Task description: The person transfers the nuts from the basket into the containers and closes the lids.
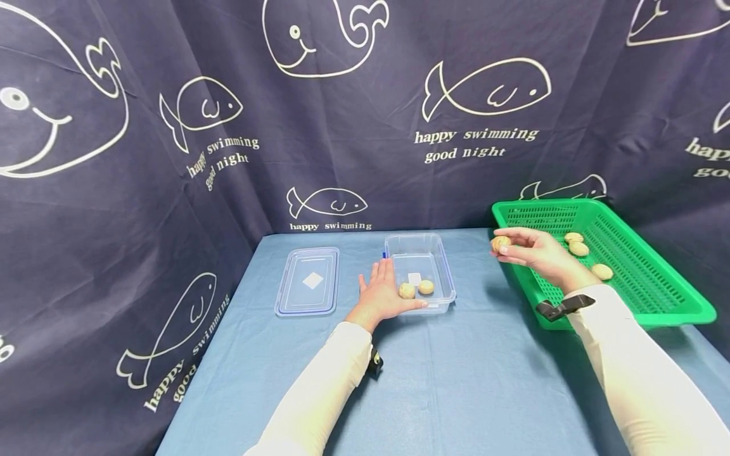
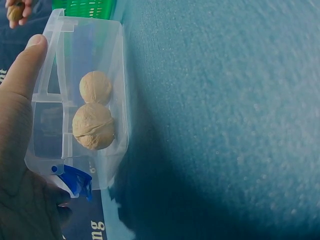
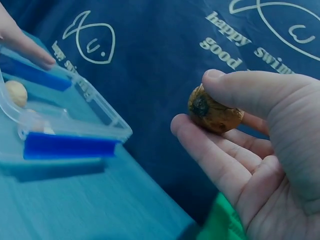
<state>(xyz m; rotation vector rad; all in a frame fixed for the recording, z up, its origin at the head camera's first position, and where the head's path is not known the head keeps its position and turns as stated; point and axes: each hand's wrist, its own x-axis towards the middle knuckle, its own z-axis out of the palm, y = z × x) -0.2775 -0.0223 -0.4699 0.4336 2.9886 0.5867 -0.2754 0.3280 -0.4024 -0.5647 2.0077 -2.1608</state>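
Pinched between thumb and fingertips of the right hand point(image 1: 533, 253): one walnut point(image 1: 501, 245), browner than the rest in the right wrist view. It is held up by the left rim of the green basket point(image 1: 661, 285), to the right of the clear plastic box point(image 1: 422, 263) and apart from it. Left hand point(image 1: 381, 296) grasps nothing that I can make out: fingers straight along the box's left side, thumb laid along the near rim. How firmly it presses, I cannot tell.

Two walnuts point(image 1: 426, 287) lie side by side in the near part of the box; three more walnuts point(image 1: 601, 272) are visible in the basket. Clear lid point(image 1: 308, 297) lies flat on the blue cloth, left of the box.

Step in hand, as I judge it: carrying one walnut. For a good carry I want a light pinch at the widest part, since a round shell may roll out of a hard squeeze. Over the box I would cross high, clear of the right-side blue latch point(image 3: 70, 146), and favor the bare far floor. Low release, little bounce; left palm flat as a brace, without tipping the box.
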